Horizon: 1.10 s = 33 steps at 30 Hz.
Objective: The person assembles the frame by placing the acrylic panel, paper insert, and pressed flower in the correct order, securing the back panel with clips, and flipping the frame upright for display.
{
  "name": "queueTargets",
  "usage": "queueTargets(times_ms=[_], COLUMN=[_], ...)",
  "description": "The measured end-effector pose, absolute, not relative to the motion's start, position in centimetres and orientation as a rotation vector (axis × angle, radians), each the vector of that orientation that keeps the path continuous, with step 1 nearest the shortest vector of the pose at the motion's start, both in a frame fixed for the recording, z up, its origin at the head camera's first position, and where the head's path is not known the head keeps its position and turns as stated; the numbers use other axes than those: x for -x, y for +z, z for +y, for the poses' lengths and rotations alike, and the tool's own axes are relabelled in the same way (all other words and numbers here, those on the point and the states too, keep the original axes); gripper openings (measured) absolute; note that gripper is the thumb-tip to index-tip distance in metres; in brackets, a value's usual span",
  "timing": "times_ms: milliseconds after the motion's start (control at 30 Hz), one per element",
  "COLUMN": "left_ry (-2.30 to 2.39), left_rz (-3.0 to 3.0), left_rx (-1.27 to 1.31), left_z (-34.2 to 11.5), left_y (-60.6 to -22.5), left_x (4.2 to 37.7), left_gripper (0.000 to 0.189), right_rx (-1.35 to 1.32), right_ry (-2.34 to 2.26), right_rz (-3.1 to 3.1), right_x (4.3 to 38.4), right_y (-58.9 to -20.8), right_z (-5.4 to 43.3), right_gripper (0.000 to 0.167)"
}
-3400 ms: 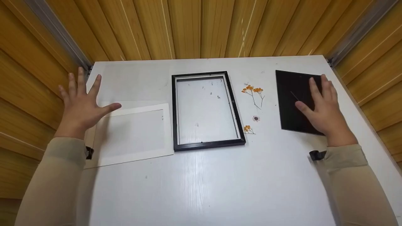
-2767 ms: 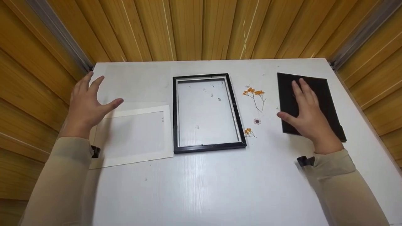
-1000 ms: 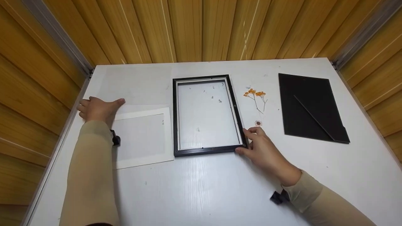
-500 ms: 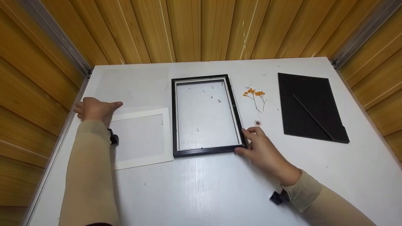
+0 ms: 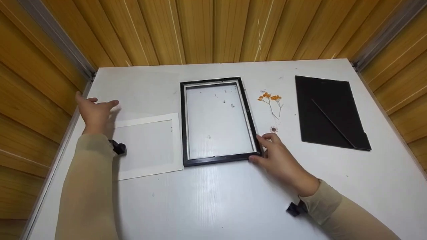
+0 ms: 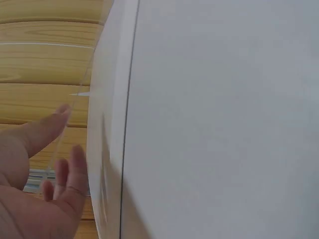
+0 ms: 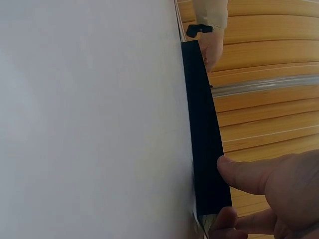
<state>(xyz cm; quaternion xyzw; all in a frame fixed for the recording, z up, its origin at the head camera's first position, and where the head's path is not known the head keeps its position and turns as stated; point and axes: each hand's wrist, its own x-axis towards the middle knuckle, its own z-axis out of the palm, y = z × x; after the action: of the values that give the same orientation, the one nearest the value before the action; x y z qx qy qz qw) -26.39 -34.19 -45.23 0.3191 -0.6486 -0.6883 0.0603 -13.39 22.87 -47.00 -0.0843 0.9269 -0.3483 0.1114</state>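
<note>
My left hand (image 5: 95,113) is at the table's left edge, beyond the white mat board (image 5: 177,143). In the left wrist view its thumb and fingers lie on either side of a thin clear sheet (image 6: 81,79), pinching it at a tilt off the tabletop. The sheet hardly shows in the head view. My right hand (image 5: 283,163) grips the near right corner of a black picture frame (image 5: 217,161) lying flat, the thumb on its near side and fingers along its right side. The right wrist view shows the thumb against the frame's black side wall.
Dried orange flower sprigs (image 5: 270,97) and a small pale flower (image 5: 273,129) lie right of the frame, close to my right hand. Farther right rests a black backing board (image 5: 323,133) with a slanted support leg. Wood-panelled walls (image 5: 200,30) enclose the white table (image 5: 206,206).
Both hands came from hovering over the table's sides; my right hand took hold of the frame's corner. My left hand reached the far left, then turned, raising the clear sheet. The frame stayed put.
</note>
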Motion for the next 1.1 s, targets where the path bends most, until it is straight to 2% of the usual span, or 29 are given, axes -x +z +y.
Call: queueTargets(times_ms=[33, 100, 200, 267, 567, 867, 1100], left_ry=[-2.161, -2.244, -2.314, -2.377, -2.579, -2.627, -2.579], left_rz=[-1.821, -1.615, -1.367, -1.226, -1.059, -0.974, -0.942], left_rx=[-0.964, -0.962, -0.936, -0.879, -0.509, -0.37, -0.457], left_z=[-33.9, -33.2, -32.1, -31.5, -28.3, -27.1, -27.4], left_y=[-45.2, -45.0, -44.8, -44.9, -46.1, -47.4, -47.5], left_x=[26.2, 26.0, 26.0, 26.1, 25.9, 26.0, 26.1], left_gripper=[0.152, 0.136, 0.102, 0.095, 0.123, 0.122, 0.119], right_rx=[0.247, 0.246, 0.239, 0.237, 0.219, 0.227, 0.212], right_ry=[-1.022, -1.021, -1.025, -1.028, -1.032, -1.031, -1.069], right_rz=[2.723, 2.722, 2.717, 2.711, 2.706, 2.705, 2.69], right_x=[13.4, 13.4, 13.4, 13.4, 13.4, 13.1, 13.2], right_y=[-47.0, -47.1, -47.0, -46.9, -46.9, -47.1, -46.9], right_z=[22.9, 22.9, 23.0, 23.0, 22.8, 22.9, 22.7], right_gripper=[0.084, 0.084, 0.084, 0.084, 0.085, 0.085, 0.084])
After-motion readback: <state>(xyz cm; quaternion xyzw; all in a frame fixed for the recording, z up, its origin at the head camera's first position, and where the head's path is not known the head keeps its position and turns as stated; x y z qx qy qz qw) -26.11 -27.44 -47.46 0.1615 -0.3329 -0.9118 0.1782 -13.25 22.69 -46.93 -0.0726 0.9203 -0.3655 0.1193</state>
